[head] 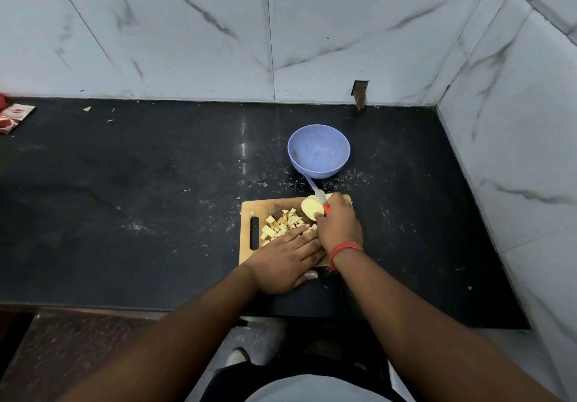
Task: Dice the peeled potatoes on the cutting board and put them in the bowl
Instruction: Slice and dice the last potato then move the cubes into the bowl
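A wooden cutting board (248, 209) lies on the black counter. A pile of diced potato pieces (282, 222) sits on its middle. Pale round potato slices (309, 208) lie at its far right. My left hand (288, 259) lies flat on the board, fingers straight, their tips touching the near edge of the dice. My right hand (338, 225) grips a knife with a red handle. The knife's blade (312, 186) points away toward the bowl, above the slices. The blue bowl (318, 150) stands empty beyond the board.
A marble-tiled wall runs along the back and the right side of the counter (140, 183). A red and white packet (14, 117) lies at the far left. Small scraps and white specks dot the counter around the board. The counter's front edge is just below my forearms.
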### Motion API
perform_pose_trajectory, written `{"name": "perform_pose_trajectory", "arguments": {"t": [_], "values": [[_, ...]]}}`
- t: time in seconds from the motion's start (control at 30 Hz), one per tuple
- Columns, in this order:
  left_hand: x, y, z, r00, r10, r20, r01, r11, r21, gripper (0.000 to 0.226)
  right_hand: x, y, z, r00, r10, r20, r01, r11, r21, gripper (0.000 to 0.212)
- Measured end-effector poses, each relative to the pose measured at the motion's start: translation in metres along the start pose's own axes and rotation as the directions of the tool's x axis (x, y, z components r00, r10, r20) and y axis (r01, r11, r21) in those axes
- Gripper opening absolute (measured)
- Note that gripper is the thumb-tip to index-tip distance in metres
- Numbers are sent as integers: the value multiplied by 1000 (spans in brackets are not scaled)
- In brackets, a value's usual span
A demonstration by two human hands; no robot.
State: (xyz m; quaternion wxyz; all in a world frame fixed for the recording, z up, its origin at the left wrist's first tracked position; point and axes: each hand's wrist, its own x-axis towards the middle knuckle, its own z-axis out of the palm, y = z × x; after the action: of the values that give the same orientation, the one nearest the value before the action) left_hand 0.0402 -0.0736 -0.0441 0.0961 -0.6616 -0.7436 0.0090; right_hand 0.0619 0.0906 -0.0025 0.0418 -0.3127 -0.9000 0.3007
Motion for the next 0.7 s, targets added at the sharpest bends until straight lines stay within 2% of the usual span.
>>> {"name": "perform_pose_trajectory", "arguments": {"t": [0.23, 0.4, 0.57, 0.63, 0.7], "values": [[10, 11, 1, 997, 53, -58, -55, 998, -36, 48, 0, 2, 2, 998, 63, 8, -64, 991, 122, 10], [24, 12, 0, 997, 64, -33, -65, 997, -37, 53, 2, 16, -19, 995, 101, 28, -104, 930, 353, 9], [48, 15, 6, 998, 7, 62, -4, 999, -45, 65, 6, 37, -30, 957, 192, 219, -285, 777, 562, 10], [52, 17, 9, 997, -9, 79, 12, 999, -36, 68, 8, 42, -34, 953, 221, 205, -301, 757, 580, 7], [51, 17, 10, 995, -32, 90, 36, 999, -36, 70, 6, 46, -43, 967, 233, 105, -250, 778, 577, 5]]}}
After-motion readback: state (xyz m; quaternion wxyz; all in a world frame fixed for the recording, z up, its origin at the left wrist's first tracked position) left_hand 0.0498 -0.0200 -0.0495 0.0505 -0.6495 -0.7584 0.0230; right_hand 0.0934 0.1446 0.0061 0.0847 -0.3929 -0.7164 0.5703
